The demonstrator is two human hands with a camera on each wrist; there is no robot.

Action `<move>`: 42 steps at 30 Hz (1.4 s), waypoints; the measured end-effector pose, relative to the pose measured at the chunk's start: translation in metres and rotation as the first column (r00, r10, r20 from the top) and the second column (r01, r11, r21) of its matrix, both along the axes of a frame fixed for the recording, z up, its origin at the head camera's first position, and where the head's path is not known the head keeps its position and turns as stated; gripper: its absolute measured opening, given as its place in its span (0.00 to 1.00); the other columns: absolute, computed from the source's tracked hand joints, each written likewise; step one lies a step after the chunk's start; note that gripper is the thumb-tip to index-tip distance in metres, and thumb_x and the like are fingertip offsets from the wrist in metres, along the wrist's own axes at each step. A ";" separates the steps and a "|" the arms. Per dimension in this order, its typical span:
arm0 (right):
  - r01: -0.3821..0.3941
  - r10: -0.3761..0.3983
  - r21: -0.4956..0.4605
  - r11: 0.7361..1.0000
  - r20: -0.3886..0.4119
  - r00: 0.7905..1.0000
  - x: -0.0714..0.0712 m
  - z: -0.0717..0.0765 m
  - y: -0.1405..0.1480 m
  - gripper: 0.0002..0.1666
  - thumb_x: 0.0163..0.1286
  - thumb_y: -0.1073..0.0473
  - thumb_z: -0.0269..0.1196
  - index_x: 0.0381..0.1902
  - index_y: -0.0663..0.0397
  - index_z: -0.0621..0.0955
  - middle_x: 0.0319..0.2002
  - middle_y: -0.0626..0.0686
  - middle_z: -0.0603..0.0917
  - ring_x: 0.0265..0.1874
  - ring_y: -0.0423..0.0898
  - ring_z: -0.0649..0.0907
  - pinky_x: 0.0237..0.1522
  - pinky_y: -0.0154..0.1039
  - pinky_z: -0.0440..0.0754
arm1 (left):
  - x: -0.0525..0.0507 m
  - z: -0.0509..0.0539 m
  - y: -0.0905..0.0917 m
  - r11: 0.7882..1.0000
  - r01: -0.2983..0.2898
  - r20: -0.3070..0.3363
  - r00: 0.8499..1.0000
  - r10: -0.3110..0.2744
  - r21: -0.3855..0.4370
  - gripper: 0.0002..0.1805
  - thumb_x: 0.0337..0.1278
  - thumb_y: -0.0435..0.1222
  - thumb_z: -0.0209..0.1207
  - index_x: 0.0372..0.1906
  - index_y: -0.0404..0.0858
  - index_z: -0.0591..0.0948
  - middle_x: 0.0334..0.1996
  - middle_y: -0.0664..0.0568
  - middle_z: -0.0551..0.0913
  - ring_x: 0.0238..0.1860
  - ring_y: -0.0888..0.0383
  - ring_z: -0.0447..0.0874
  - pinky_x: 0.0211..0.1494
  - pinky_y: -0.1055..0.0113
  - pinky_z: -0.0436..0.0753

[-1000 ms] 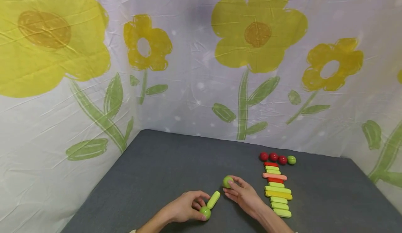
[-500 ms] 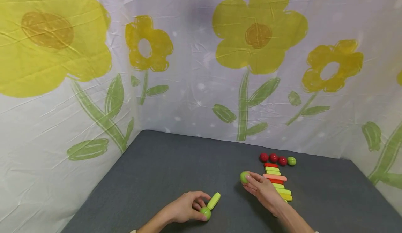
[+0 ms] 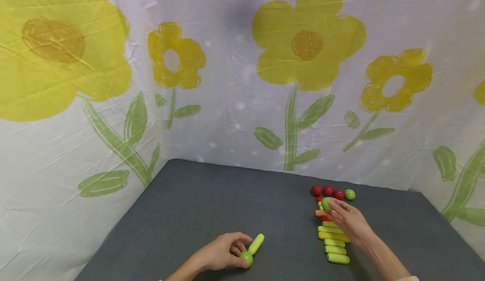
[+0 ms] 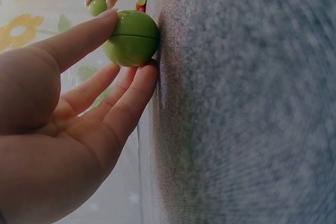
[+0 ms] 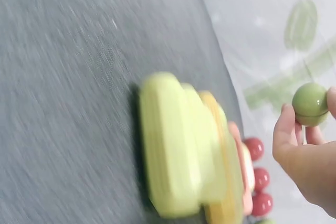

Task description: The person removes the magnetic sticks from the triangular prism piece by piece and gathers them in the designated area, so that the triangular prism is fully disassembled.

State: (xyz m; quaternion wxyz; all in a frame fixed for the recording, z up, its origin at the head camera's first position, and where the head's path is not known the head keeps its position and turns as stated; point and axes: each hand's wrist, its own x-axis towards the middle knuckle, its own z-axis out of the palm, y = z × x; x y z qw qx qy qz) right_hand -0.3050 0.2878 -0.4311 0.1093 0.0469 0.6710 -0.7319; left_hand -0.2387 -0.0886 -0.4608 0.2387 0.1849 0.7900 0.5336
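Note:
My left hand [image 3: 222, 251] holds a green ball [image 3: 246, 259] on the table between thumb and fingers. The left wrist view shows a seam around this ball [image 4: 131, 38]. Just beyond it lies a short light-green ribbed stick [image 3: 256, 243], close to the ball and angled away. Off to the right, my right hand [image 3: 354, 224] pinches a second green ball [image 3: 326, 204] in its fingertips, raised above the table. That hand hangs over a column of coloured sticks [image 3: 335, 250] and hides part of it.
Past the column, three red balls [image 3: 328, 190] and one green ball [image 3: 350, 194] form a row near the table's back edge. The column mixes light-green, yellow, red and salmon sticks. A flower-printed cloth [image 3: 227, 117] hangs behind the dark grey table [image 3: 212, 201].
My right hand has carried its green ball rightward, from near the loose stick to above the stick column. The left hand and its ball have stayed in place.

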 end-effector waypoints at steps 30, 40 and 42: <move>0.235 -0.235 0.050 0.971 -0.003 0.972 -0.027 -0.009 0.092 0.44 0.69 0.46 0.56 0.72 0.62 0.52 0.33 0.37 0.77 0.34 0.30 0.80 0.47 0.31 0.77 | -0.003 -0.004 -0.005 0.999 0.045 0.034 0.998 -0.044 -0.015 0.25 0.50 0.32 0.69 0.56 0.37 0.77 0.36 0.54 0.79 0.39 0.57 0.80 0.43 0.60 0.79; 0.267 -0.267 0.008 0.964 -0.007 0.964 -0.035 -0.013 0.104 0.30 0.70 0.51 0.58 0.64 0.54 0.61 0.31 0.38 0.78 0.34 0.32 0.81 0.44 0.30 0.78 | -0.003 -0.003 -0.002 1.000 -0.002 0.035 0.999 0.002 0.006 0.24 0.50 0.28 0.68 0.55 0.38 0.77 0.35 0.51 0.79 0.39 0.54 0.81 0.43 0.58 0.80; 0.293 -0.293 0.034 0.955 -0.011 0.956 -0.038 -0.015 0.104 0.37 0.71 0.50 0.57 0.69 0.60 0.58 0.31 0.38 0.77 0.33 0.31 0.80 0.43 0.30 0.78 | -0.003 -0.002 -0.001 1.000 -0.001 0.027 1.000 0.001 0.014 0.24 0.50 0.28 0.68 0.54 0.38 0.77 0.35 0.51 0.79 0.39 0.54 0.81 0.43 0.58 0.80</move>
